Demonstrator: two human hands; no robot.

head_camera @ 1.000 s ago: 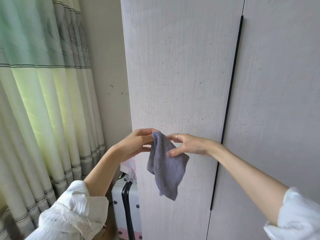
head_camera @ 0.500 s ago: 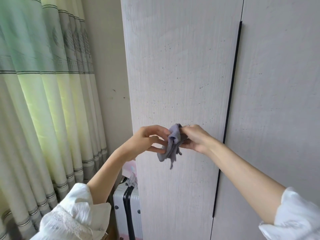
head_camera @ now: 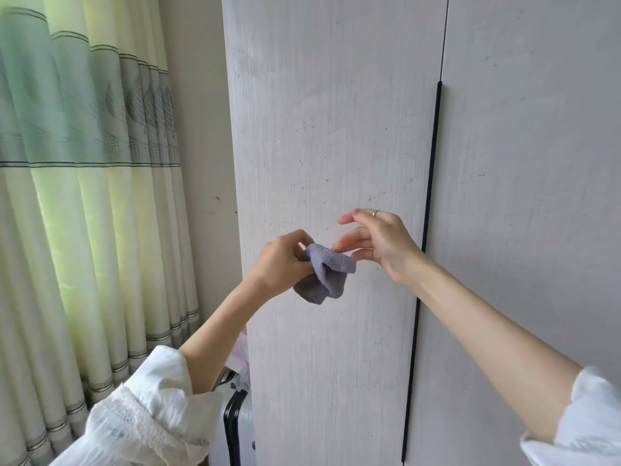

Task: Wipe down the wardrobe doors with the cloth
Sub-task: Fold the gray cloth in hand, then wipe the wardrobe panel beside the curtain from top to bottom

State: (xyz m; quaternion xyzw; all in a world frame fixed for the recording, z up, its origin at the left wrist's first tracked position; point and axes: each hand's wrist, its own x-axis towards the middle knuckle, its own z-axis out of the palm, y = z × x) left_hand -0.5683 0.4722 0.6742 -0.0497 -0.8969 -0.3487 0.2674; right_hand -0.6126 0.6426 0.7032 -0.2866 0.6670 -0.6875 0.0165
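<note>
A small grey-purple cloth is bunched up in front of the pale wood-grain left wardrobe door. My left hand grips its upper left end, and the rest droops below. My right hand hovers just right of the cloth with its fingers spread and relaxed; the lower fingertips are at the cloth's top edge, and I cannot tell whether they touch it. The right wardrobe door begins past a long black vertical handle strip.
Green and cream striped curtains hang at the left beside a bare wall strip. A white suitcase with a black handle stands low by the wardrobe's left edge, behind my left sleeve.
The cloth hung open between both hands, then was gathered into a bunch. My right hand has now let go and opened, while my left hand keeps the cloth.
</note>
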